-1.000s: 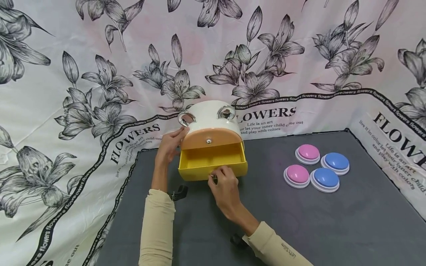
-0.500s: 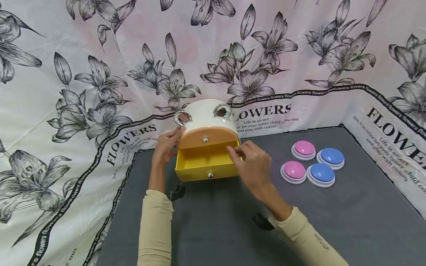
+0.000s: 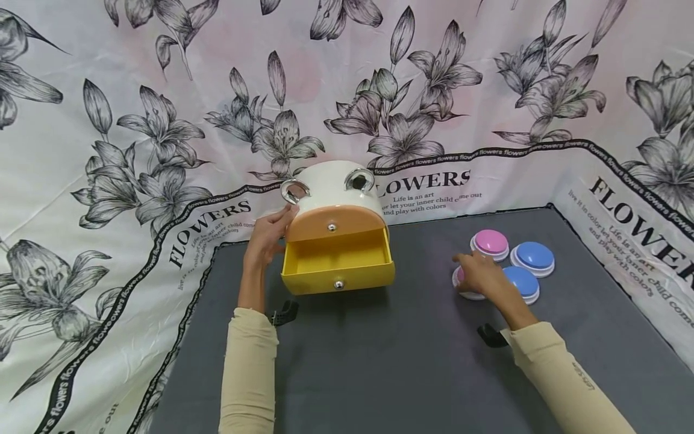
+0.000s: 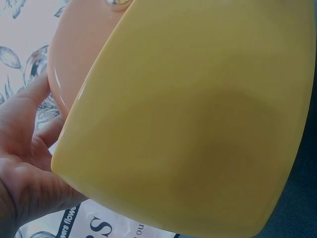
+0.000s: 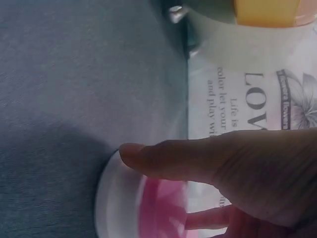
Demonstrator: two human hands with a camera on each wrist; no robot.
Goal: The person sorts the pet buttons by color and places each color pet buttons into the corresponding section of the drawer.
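Note:
A small white drawer chest (image 3: 328, 179) with silver ring ears stands at the back of the table. Its peach upper drawer (image 3: 309, 226) is in; the yellow lower drawer (image 3: 309, 283) is pulled out and holds nothing I can see. My left hand (image 3: 265, 238) rests against the chest's left side, fingers extended along it in the left wrist view. My right hand (image 3: 482, 276) is over the nearer pink dome button (image 5: 161, 203), partly covering it. In the right wrist view, the straight thumb overlaps its white base rim and another finger is by the pink dome.
Behind the right hand is a second pink button (image 3: 491, 241). Two blue buttons (image 3: 534, 255) sit to the right, close together. A floral cloth (image 3: 423, 181) rises behind the dark grey table (image 3: 368, 361).
My right hand has left the yellow drawer's knob and moved right to the nearer pink button. The left hand stays at the chest, and the drawer remains pulled out.

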